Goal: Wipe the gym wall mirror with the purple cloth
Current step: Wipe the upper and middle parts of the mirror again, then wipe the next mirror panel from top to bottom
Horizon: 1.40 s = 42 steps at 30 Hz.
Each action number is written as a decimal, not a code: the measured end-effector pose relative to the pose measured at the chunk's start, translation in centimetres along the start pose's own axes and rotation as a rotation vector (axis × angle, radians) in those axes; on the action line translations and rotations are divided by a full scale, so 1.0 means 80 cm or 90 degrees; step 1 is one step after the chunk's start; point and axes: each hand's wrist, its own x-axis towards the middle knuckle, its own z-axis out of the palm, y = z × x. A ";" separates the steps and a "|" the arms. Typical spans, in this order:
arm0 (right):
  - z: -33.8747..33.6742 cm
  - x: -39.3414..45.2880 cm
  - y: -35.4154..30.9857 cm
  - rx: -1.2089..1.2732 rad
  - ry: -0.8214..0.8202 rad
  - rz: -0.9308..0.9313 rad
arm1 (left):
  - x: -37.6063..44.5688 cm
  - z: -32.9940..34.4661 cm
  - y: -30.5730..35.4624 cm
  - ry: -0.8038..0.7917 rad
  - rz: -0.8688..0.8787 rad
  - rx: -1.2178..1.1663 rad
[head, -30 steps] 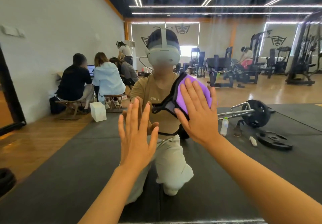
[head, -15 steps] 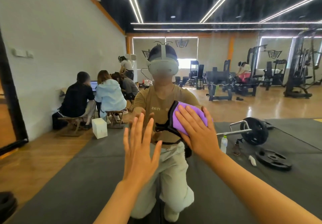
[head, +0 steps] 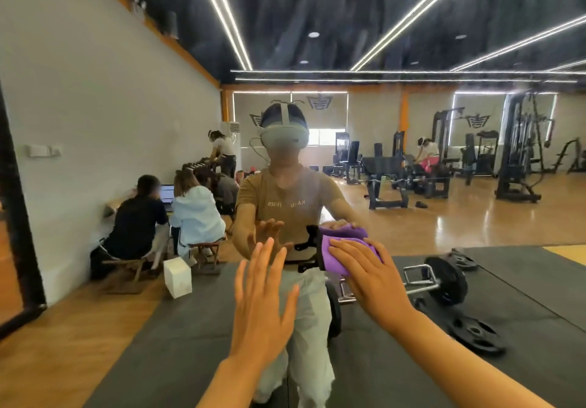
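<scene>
Purple cloth (head: 336, 253) is sitting flat against the mirror (head: 95, 96), and I am pressing it there with my right hand (head: 369, 276), fingers straight and spread over it rather than curled round it. Just left of the cloth, my left hand (head: 261, 304) is lying open against the glass, fingers fanned wide and holding nothing. Both are working the lower middle of the mirror, roughly over the reflected waist of the kneeling person.

The cloth is folded thick, with a dark edging or strap (head: 312, 249) poking out on its left side. I am judging that this is the weak point: since nothing is gripping the cloth, only palm pressure is keeping it up, and a lighter stroke could let it slide down or drop to the mat (head: 158, 344) below the mirror. The strap could also drag across the glass and leave streaks. My bare left palm, near the cloth, is probably printing fresh smudges where I am bracing. Above the cloth the glass is showing hazy streaks, so much seems left to wipe.
</scene>
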 end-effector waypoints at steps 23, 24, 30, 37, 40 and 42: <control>-0.275 0.312 0.148 -0.081 0.067 0.016 | 0.300 -0.164 0.189 0.068 0.025 -0.048; -0.281 0.321 0.162 -0.086 0.078 0.015 | 0.315 -0.159 0.201 0.070 0.010 -0.046; -0.307 0.379 0.251 -0.102 0.108 -0.004 | 0.405 -0.139 0.270 0.128 -0.055 -0.051; -0.312 0.471 0.307 -0.068 0.196 0.009 | 0.523 -0.117 0.283 0.220 -0.061 -0.021; -0.310 0.530 0.321 -0.058 0.270 0.035 | 0.576 -0.121 0.288 0.271 -0.016 -0.001; -0.308 0.570 0.327 -0.042 0.315 0.032 | 0.608 -0.123 0.291 0.315 0.017 0.034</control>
